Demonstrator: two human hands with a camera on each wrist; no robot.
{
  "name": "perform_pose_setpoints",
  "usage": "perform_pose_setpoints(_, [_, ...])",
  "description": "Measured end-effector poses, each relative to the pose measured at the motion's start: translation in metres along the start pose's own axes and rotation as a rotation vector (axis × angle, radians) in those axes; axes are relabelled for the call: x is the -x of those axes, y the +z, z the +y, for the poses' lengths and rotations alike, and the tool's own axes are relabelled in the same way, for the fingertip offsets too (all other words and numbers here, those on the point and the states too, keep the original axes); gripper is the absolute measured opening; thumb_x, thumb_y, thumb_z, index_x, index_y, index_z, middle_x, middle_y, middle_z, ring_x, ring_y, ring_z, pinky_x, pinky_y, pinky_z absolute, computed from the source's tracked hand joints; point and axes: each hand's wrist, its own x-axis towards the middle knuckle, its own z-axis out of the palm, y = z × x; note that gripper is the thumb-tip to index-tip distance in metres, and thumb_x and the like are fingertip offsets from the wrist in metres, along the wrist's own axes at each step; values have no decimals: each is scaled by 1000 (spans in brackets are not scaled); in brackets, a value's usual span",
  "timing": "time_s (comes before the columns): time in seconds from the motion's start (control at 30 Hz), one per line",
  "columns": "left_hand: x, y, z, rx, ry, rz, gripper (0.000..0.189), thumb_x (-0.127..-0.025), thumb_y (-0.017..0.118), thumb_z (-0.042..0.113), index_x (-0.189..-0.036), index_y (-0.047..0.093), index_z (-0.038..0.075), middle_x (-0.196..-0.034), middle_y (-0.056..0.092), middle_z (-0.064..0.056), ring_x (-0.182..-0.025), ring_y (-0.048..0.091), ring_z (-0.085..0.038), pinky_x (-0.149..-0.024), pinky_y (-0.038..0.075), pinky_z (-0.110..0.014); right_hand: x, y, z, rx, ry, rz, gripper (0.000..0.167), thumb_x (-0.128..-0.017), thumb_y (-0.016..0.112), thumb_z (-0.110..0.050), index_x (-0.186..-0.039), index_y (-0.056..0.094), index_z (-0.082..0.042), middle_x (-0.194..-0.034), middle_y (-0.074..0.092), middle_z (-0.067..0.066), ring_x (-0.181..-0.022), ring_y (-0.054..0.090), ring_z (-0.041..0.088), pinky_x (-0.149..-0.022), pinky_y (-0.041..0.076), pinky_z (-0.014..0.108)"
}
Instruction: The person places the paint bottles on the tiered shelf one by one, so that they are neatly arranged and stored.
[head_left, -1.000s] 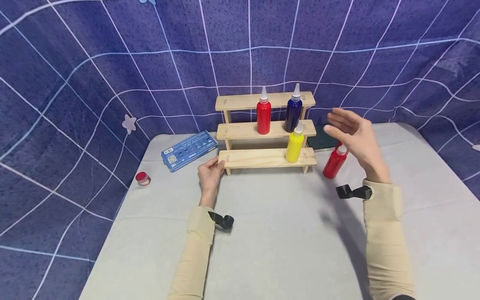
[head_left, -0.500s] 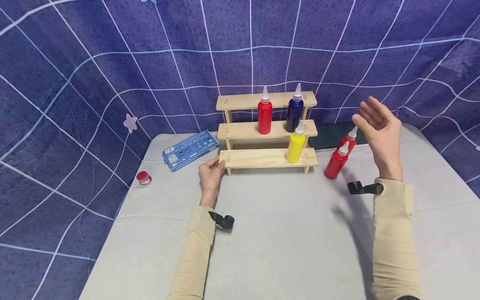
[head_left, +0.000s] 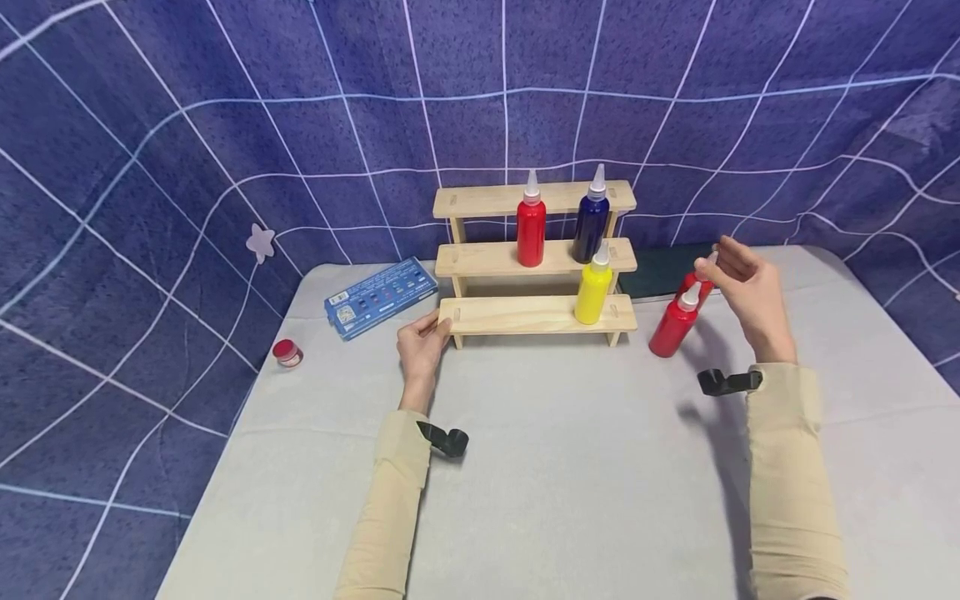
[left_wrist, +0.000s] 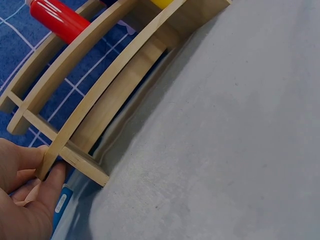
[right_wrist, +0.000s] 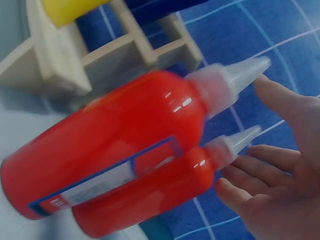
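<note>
My left hand (head_left: 420, 350) pinches the left end of the lowest board of a three-tier wooden display rack (head_left: 510, 315); thumb and fingers meet at that board end in the left wrist view. A red squeeze bottle (head_left: 531, 235) and a dark blue one (head_left: 591, 229) stand on the middle tier, and a yellow one (head_left: 592, 297) on the lowest. Right of the rack, a front red bottle (right_wrist: 110, 135) and a back red bottle (right_wrist: 170, 192) stand on the table. My right hand (head_left: 756, 296), fingers extended, is beside their white nozzles, nearest the back bottle.
A flat blue box (head_left: 382, 297) lies left of the rack. Farther left sits a small red-lidded jar (head_left: 287, 353). A dark green flat item (head_left: 652, 271) lies behind the red bottles, against the blue grid-patterned curtain (head_left: 465, 67). White cloth covers the table (head_left: 570, 467).
My right hand has moved right, away from over the red bottles, then come down beside the back one's nozzle. The left hand keeps its hold on the rack, and the bottles stay put.
</note>
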Motion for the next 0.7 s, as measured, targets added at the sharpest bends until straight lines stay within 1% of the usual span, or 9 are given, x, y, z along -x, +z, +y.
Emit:
perform_pose_setpoints(0.07, [0,0,0,3,2,1,35,-88,68,0,-122,63,-7,-117,66,-26,-107,66,-31,-78,59,-18,-3,-1,6,99,30,-20,71,-91,70,-22,-150,35,-4,-151,41,17,-135,44,17,-102,42,9])
perform_pose_setpoints(0.1, [-1,0,0,7,3,-1,35,-88,68,-1,-122,63,-7,-117,66,-26,-108,66,-32,-79,59,-19,-4,-1,9,115,36,-29,71,-91,70,-22,-150,35,-3,-150,41,18,-133,45,16,-100,43,8])
perform_pose_setpoints(0.13, [-1,-1,0,9,4,-3,35,-88,68,-1,-122,63,-7,-118,66,-26,-108,66,-32,-79,59,-19,-4,-1,12,131,32,-35,71,-91,70,-22,-150,35,-1,-147,47,14,-128,49,12,-97,44,6])
perform_pose_setpoints(0.23, [-1,-1,0,15,4,-6,35,-88,68,-2,-122,63,-8,-117,65,-27,-107,66,-33,-79,59,-20,-5,-2,22,31,9,-67,70,-90,70,-11,-147,33,8,-121,65,-2,-105,58,-1,-84,48,3])
perform_pose_setpoints(0.3, [-1,0,0,18,4,-7,35,-87,68,-2,-121,63,-8,-116,66,-27,-107,66,-33,-79,59,-20,-5,-4,28,-68,-12,-98,69,-89,68,-1,-145,29,14,-102,65,-15,-91,60,-6,-78,49,2])
perform_pose_setpoints(0.4, [-2,-1,-1,23,3,-6,35,-87,68,-3,-121,63,-8,-116,66,-27,-107,66,-33,-79,59,-20,-5,-4,37,-166,-33,-154,63,-89,63,9,-141,30,19,-92,66,-19,-83,62,-6,-75,50,2])
perform_pose_setpoints(0.47, [-3,-1,-2,24,4,-7,34,-87,68,-3,-121,64,-7,-116,66,-27,-106,66,-33,-79,59,-20,-5,-5,43,-178,-46,-175,54,-88,60,13,-137,38,17,-91,67,-17,-81,62,-5,-75,51,3])
perform_pose_setpoints(0.57, [-3,0,-2,26,5,-9,34,-87,68,-3,-121,64,-8,-116,66,-27,-106,66,-33,-79,59,-20,-6,-5,51,-175,-58,-188,39,-86,59,16,-124,50,9,-91,69,-14,-79,62,-3,-73,52,4])
perform_pose_setpoints(0.7, [-2,0,-2,24,4,-7,34,-87,68,-3,-120,64,-8,-116,66,-27,-106,66,-33,-79,60,-21,-7,-5,59,-115,-67,-190,37,-87,56,17,-120,55,1,-90,68,-19,-80,62,-6,-73,51,4])
